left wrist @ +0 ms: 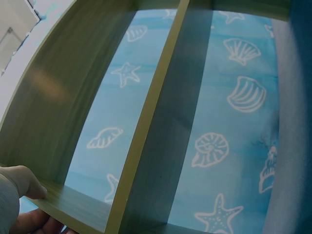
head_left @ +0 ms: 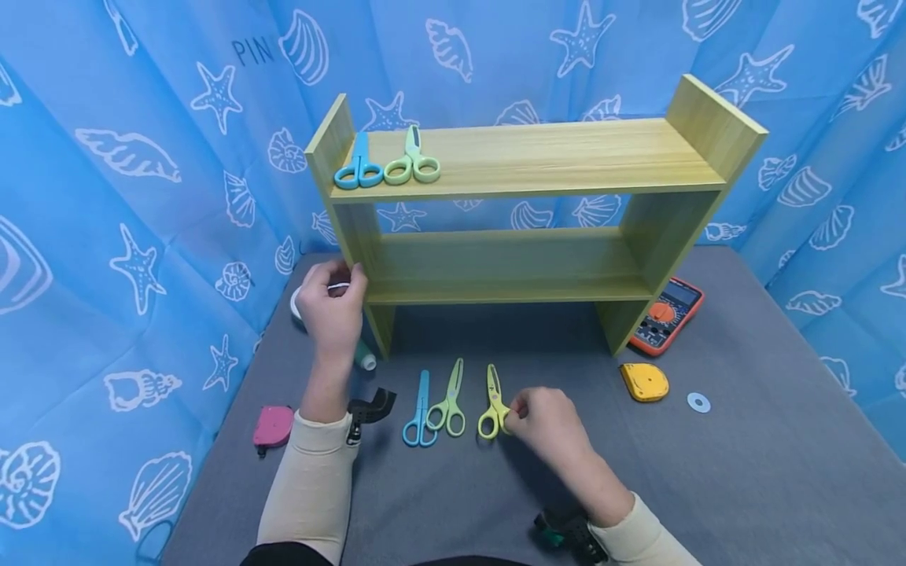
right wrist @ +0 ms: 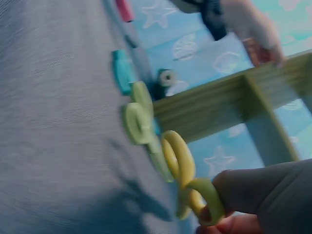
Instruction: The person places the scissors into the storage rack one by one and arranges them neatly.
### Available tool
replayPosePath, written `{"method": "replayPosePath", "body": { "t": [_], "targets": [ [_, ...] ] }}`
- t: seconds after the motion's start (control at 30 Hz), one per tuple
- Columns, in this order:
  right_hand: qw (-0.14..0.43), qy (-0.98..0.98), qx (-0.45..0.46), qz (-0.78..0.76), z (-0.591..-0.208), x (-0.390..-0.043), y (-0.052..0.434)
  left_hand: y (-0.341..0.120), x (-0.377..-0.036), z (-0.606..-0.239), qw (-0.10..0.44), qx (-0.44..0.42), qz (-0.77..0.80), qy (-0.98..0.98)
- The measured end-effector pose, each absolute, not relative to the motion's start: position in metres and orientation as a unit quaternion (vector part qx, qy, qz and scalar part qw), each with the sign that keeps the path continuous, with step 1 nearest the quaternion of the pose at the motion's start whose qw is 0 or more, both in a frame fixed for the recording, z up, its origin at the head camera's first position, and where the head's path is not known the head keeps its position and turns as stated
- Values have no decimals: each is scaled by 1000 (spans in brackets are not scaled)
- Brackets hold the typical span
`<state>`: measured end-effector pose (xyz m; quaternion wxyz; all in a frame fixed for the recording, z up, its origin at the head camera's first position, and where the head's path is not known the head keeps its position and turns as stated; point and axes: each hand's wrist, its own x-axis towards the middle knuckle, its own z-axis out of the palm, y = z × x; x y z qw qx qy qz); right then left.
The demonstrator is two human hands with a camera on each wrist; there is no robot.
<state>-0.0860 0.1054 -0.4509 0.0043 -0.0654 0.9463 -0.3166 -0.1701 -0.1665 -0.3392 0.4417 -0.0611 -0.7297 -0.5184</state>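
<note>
On the near part of the grey table [head_left: 743,472], the right hand [head_left: 545,428] pinches a handle loop of the yellow scissors [head_left: 493,405], whose blades point far, toward the wooden shelf [head_left: 538,157]. The left hand [head_left: 333,310] grips the shelf's left post, fingers curled around it.

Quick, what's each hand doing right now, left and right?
Left hand: grips the left upright of the wooden shelf.
Right hand: pinches a handle loop of the yellow scissors.
</note>
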Motion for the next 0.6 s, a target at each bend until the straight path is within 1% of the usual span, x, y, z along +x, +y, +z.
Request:
{"method": "replayPosePath", "body": {
  "t": [0.1,0.23,0.4,0.6],
  "targets": [
    [31,940,-47,-337,-438,-83,113,-164,-166,-334,443,-59,-516,-731],
    [58,933,-30,-355,-418,-79,125,-167,-172,-340,446,-63,-513,-731],
    [59,935,-25,-349,-394,-71,138,-177,-187,-357,447,-65,-506,-735],
    [62,938,-11,-340,-369,-62,150,-182,-192,-364,440,-66,-510,-736]
  ]
}}
